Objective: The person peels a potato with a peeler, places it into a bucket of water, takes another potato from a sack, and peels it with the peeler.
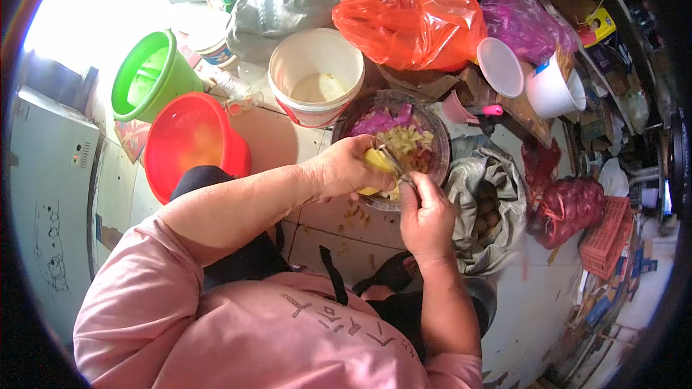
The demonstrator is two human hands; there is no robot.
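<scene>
Wrapped around a peeled yellow potato [378, 161], my left hand [342, 166] is above the near left part of a round basin [441, 145]. My right hand [428, 217] grips a metal peeler [395, 161], whose head lies against the right side of the potato. Pale yellow peelings [405, 140] and a purple plastic piece [380, 120] lie in the basin under the hands. Right of my right hand, an open grey sack [503, 180] holds several brown potatoes [487, 210].
A white bucket [316, 112] stands behind the basin. Red [173, 137] and green [175, 75] tubs are at left. Orange [411, 18] and purple [515, 18] bags lie at the back. Peel scraps [357, 210] lie on the floor, a red crate [605, 238] at right.
</scene>
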